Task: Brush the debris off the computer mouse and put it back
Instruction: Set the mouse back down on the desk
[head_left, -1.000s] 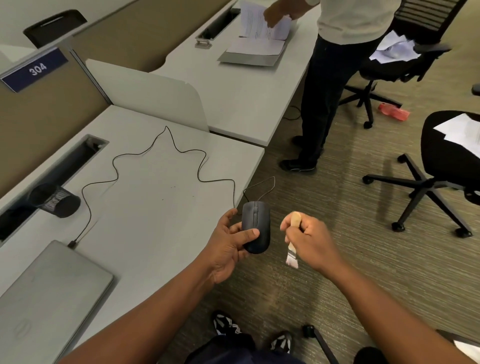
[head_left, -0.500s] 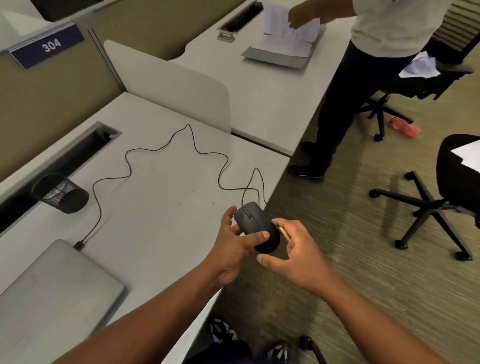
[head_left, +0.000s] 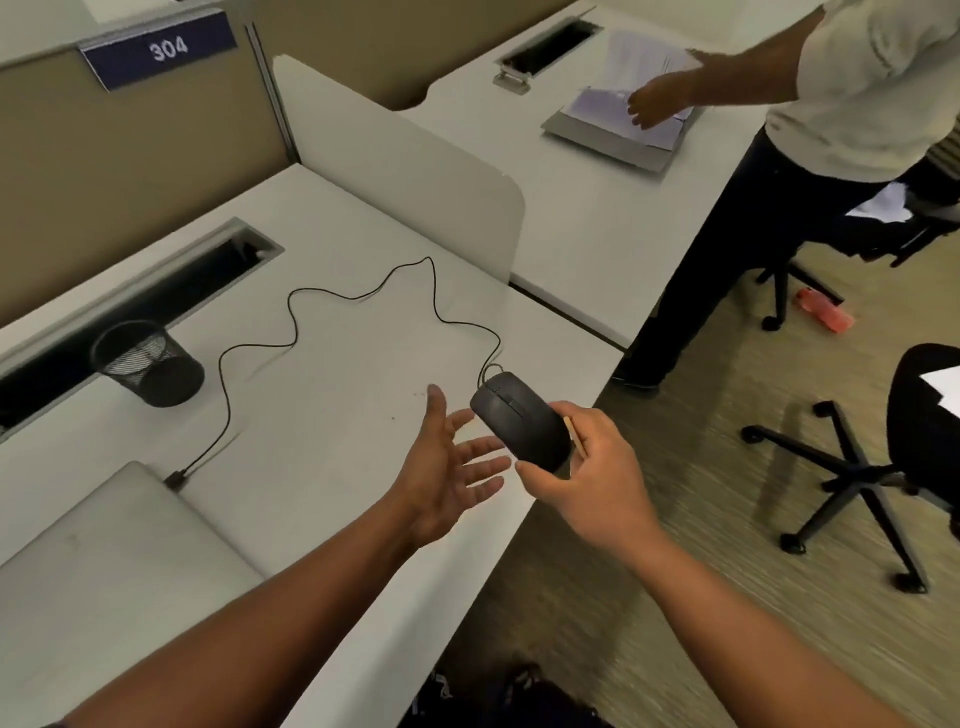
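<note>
Fingers (head_left: 480, 449) of the left hand (head_left: 447, 470) are now spread straight and hold nothing, where half a second ago that hand cupped the computer mouse (head_left: 521, 420) with its thumb across the top. The mouse has passed to the right hand (head_left: 587, 470), whose thumb and curled fingers grip it by its rear end from below. The wooden handle of the brush (head_left: 575, 435) pokes out between that hand's fingers just beside the mouse; its bristles are hidden. One second ago the right hand held only the brush, apart from the mouse.

The mouse sits tilted, nose up and away from the person, above the near edge of the desk (head_left: 322, 405), not resting on it. The left palm lies just left of the mouse, its fingertips close to the mouse's side. The black cable (head_left: 363, 299) runs from the mouse's nose in loose curves across the desk, leftward to a plug beside the closed laptop (head_left: 104, 561).

Farther left of the mouse, a black mesh pen cup (head_left: 148, 364) stands on the desk. A few dark specks lie on the desk just left of the mouse. Beyond the mouse, at the next desk, another person (head_left: 810, 130) handles papers (head_left: 623, 109).
</note>
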